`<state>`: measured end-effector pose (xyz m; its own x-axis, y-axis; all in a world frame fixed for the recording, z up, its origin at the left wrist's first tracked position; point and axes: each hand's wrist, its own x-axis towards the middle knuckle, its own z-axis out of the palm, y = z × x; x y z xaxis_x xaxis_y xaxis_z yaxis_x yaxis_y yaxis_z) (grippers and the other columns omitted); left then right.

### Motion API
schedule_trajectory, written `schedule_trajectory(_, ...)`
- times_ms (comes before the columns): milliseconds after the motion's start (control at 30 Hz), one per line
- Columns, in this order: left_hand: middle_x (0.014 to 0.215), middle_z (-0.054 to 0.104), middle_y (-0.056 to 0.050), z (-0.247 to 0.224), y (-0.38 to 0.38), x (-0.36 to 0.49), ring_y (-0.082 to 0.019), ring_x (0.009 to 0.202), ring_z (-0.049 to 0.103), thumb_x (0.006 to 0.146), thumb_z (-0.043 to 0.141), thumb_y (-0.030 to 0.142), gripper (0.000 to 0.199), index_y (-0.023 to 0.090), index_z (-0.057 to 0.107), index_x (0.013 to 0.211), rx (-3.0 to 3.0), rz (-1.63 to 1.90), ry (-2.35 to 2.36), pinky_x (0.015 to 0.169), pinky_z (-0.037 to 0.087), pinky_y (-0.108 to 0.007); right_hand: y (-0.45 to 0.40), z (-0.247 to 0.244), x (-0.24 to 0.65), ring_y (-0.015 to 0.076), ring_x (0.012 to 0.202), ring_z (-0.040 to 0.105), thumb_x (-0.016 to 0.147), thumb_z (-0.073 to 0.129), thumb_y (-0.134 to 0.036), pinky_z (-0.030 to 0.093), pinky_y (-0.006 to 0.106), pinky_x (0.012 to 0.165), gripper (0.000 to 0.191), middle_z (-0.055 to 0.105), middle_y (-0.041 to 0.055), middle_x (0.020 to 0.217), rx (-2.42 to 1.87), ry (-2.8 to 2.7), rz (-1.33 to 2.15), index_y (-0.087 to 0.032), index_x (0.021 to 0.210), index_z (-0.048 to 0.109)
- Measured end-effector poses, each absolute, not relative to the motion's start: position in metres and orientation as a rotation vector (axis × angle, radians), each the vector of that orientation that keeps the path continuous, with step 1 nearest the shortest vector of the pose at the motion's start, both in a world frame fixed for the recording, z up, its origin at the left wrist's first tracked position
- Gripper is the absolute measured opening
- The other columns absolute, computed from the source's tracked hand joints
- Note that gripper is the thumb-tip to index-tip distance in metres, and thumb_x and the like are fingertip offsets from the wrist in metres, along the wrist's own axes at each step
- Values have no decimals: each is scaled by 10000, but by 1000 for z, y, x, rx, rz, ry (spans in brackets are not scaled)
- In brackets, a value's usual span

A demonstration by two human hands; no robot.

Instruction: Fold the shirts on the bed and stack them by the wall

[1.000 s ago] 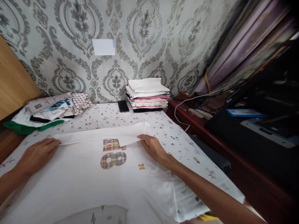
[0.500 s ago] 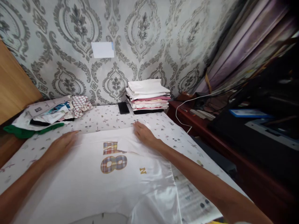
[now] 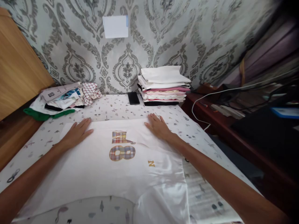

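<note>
A white shirt (image 3: 93,174) with plaid figures and a small yellow letter lies spread over a patterned sheet (image 3: 112,109). My left hand (image 3: 78,132) rests flat on its far left part, fingers apart. On the far right part, my right hand (image 3: 158,126) presses down with spread fingers, beside a fold in the cloth near the plaid figures. Neither hand grips anything. The shirt's curved near edge shows the sheet below it.
A folded clothes stack (image 3: 164,90) stands by the wall, with a black phone (image 3: 133,98) to its left. Loose clothes (image 3: 60,99) lie at the back left. A white cable (image 3: 198,99) crosses the red-brown desk (image 3: 210,116) at right.
The view has shifted, so the wall paper and clothes stack sit higher and the stack farther right. My left hand has moved a little onto the shirt's far edge, its fingers now clearly spread.
</note>
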<state>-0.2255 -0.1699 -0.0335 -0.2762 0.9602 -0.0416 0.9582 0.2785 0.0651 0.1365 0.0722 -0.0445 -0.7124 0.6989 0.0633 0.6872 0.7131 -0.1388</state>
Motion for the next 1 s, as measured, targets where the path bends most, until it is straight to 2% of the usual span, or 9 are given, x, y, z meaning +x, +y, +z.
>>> schedule_trajectory(133, 1661, 215, -124, -27, -150, -195, -270, 1541, 177, 995, 180, 603, 754, 138, 244, 1585, 1975, 120, 2317, 1237, 143, -504, 35, -30, 108, 275, 1521, 240, 1032, 278, -514, 179, 510, 1231, 632, 341, 180, 1607, -901, -2828, 183, -129, 1524, 374)
schedule_trajectory(300, 1655, 253, -117, -33, -127, -159, -258, 1528, 221, 1005, 265, 608, 710, 171, 287, 1564, 2194, 130, 2067, 1235, 166, -477, -13, -16, 96, 334, 1432, 386, 948, 511, -573, 338, 514, 1150, 708, 415, 226, 1547, -517, -2943, 213, -106, 1473, 424)
schedule_trajectory(433, 1525, 471, -130, -33, -126, -155, -268, 1382, 445, 1020, 367, 498, 511, 196, 489, 1414, 2322, 281, 2077, 1143, 340, -456, -26, -14, 110, 315, 1142, 584, 909, 625, -310, 491, 442, 942, 394, 626, 183, 1274, -585, -2924, 86, -124, 1255, 590)
schedule_trajectory(500, 1331, 609, -128, -27, -124, -155, -263, 1214, 559, 1019, 404, 378, 370, 191, 578, 1286, 2399, 292, 2077, 1015, 447, -424, -25, -16, 114, 287, 1037, 607, 920, 556, -172, 499, 406, 877, 201, 675, 150, 1124, -628, -2941, 29, -140, 1096, 649)
schedule_trajectory(600, 1111, 660, -110, -16, -119, -149, -254, 1042, 605, 982, 408, 176, 268, 182, 637, 1121, 2490, 154, 2051, 844, 501, -380, -19, -19, 115, 257, 995, 611, 915, 462, -65, 478, 368, 865, 228, 694, 128, 1031, -698, -2904, 72, -151, 974, 665)
schedule_trajectory(700, 1027, 661, -101, -10, -115, -141, -243, 982, 610, 951, 402, 88, 270, 171, 649, 1023, 2516, 62, 2048, 757, 501, -341, -6, -14, 114, 210, 874, 619, 909, 469, -112, 458, 306, 768, 205, 698, 76, 934, -851, -2768, 353, -171, 978, 652)
schedule_trajectory(833, 1046, 680, -80, -14, -115, -141, -223, 991, 619, 968, 384, 118, 290, 185, 655, 1044, 2478, 199, 2048, 766, 501, -327, 9, 0, 116, 153, 647, 545, 884, 482, -192, 386, 259, 625, 163, 626, -8, 698, -933, -2695, 691, -201, 889, 644)
schedule_trajectory(900, 1072, 687, -68, -16, -116, -145, -212, 1009, 623, 974, 377, 142, 300, 196, 658, 1064, 2463, 262, 2003, 790, 498, -324, 12, 5, 119, 158, 690, 559, 851, 519, -208, 398, 265, 653, 143, 655, 8, 759, -824, -2747, 765, -200, 866, 661)
schedule_trajectory(1000, 1093, 690, -62, -12, -117, -149, -209, 1022, 626, 982, 370, 181, 304, 202, 659, 1072, 2415, 328, 1952, 811, 495, -327, 15, 6, 128, 190, 840, 615, 866, 554, -304, 451, 294, 737, 206, 711, 52, 973, -681, -2711, 950, -205, 975, 697)
